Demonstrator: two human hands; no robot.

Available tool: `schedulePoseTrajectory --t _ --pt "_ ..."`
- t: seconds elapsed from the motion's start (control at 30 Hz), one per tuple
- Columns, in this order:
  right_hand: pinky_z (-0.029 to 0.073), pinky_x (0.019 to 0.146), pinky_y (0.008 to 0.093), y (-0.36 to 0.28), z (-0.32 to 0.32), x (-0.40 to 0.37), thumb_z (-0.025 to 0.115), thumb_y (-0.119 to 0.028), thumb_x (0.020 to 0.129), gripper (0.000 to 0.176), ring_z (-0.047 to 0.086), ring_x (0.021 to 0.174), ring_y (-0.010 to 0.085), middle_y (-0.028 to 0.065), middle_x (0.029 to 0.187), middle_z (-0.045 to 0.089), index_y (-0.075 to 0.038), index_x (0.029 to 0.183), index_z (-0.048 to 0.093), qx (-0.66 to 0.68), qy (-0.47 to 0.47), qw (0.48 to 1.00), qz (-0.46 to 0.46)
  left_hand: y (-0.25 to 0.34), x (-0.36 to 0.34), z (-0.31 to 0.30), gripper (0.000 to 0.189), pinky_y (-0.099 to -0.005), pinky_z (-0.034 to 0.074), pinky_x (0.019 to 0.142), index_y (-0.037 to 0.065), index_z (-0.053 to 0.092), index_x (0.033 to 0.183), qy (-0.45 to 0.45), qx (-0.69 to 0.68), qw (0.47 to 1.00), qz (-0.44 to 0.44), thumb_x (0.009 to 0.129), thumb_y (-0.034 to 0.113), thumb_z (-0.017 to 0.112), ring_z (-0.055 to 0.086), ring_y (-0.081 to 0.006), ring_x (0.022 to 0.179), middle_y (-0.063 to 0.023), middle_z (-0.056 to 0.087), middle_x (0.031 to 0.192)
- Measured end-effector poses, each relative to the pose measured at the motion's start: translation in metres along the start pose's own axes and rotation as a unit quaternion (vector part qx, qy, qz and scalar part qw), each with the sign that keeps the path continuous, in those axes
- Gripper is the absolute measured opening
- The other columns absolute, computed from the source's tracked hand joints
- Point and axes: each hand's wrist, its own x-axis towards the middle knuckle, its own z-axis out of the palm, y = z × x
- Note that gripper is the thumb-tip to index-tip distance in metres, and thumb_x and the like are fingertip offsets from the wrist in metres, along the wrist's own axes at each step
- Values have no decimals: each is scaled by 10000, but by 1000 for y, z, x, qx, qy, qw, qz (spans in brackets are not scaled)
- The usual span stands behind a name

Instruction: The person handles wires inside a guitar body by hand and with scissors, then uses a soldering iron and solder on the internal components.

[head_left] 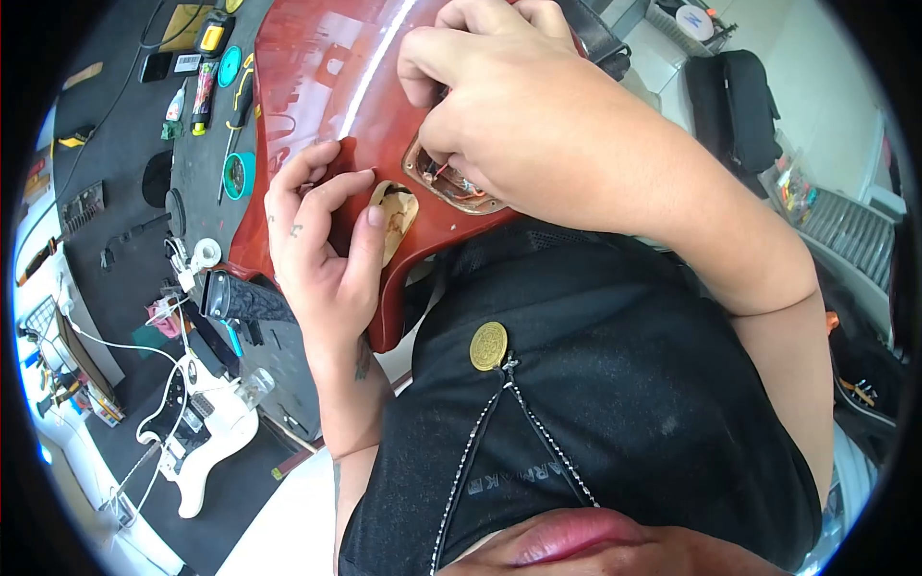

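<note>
A glossy red guitar body (pixel 317 67) lies tilted against my torso. Two openings show in it: a wired control cavity (pixel 451 187) with a reddish wire and metal parts inside, and a smaller oval cavity (pixel 396 216) with pale bare wood. My left hand (pixel 322 226) rests on the body beside the oval cavity, thumb at its edge, fingers bent and apart with nothing seen between them. Over the control cavity, my right hand (pixel 509 115) has its thumb and fingers curled together at the rim. What they pinch is hidden by the hand.
Left on the dark workbench (pixel 125 182) lie a screwdriver (pixel 236 115), a teal round container (pixel 238 177), a tape measure (pixel 213 36) and a phone (pixel 155 67). A white guitar body (pixel 216 432) with cables sits lower left. A black bag (pixel 735 110) stands at right.
</note>
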Motion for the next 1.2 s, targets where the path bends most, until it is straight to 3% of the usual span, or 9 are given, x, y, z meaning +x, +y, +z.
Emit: schedulePoseTrajectory --t 0.13,0.57,0.77,0.87,0.93,1.03,1.13,1.2 --pt "395 951 542 3 5 0 687 -165 909 201 535 1159 353 159 1165 647 -6 876 806 -3 4 1000 -10 0 1 2 254 -429 482 1117 20 781 1112 4 0 1000 -9 859 9 804 616 -314 1251 -169 659 1371" --pt "395 914 550 1 5 -1 668 -171 929 238 545 1125 347 160 1143 664 17 872 803 -20 25 999 -16 1 3 4 269 -439 474 1130 26 783 1117 10 4 1000 -9 849 22 812 610 -322 1268 -173 661 1366" --pt "383 938 552 -1 6 -2 671 -165 929 227 535 1157 335 145 1168 655 13 881 803 -36 53 998 -27 0 1 5 274 -446 477 1127 22 782 1119 11 -2 1000 -10 847 22 812 613 -326 1268 -176 660 1367" --pt "379 946 552 -5 3 -1 676 -163 918 214 531 1165 331 130 1156 650 5 870 800 -4 10 1000 -2 0 1 5 278 -450 482 1120 20 781 1123 16 -3 1000 -7 847 22 812 617 -329 1265 -180 664 1363" --pt "378 949 554 -8 3 0 682 -163 901 197 532 1161 332 111 1134 646 -8 845 791 -96 24 995 -15 -1 1 5 281 -451 486 1115 17 782 1123 15 4 1000 2 843 23 812 622 -334 1262 -182 670 1353" --pt "375 954 551 -10 1 0 681 -167 893 182 533 1155 325 91 1123 646 -36 820 784 -99 17 995 -12 0 1 5 284 -451 490 1108 13 783 1118 16 7 1000 4 836 22 814 626 -338 1263 -184 676 1346" --pt "376 957 540 -2 11 0 677 -167 891 169 534 1149 309 77 1105 639 -54 817 779 21 28 999 -4 0 2 5 285 -447 490 1105 13 784 1113 17 13 1000 5 829 22 814 624 -333 1253 -187 676 1346" --pt "376 966 531 -2 14 -1 679 -170 889 159 534 1150 303 70 1104 634 -63 830 780 -17 27 999 -16 1 3 4 283 -445 491 1097 17 785 1110 17 13 1000 6 828 27 815 623 -330 1241 -182 677 1345"
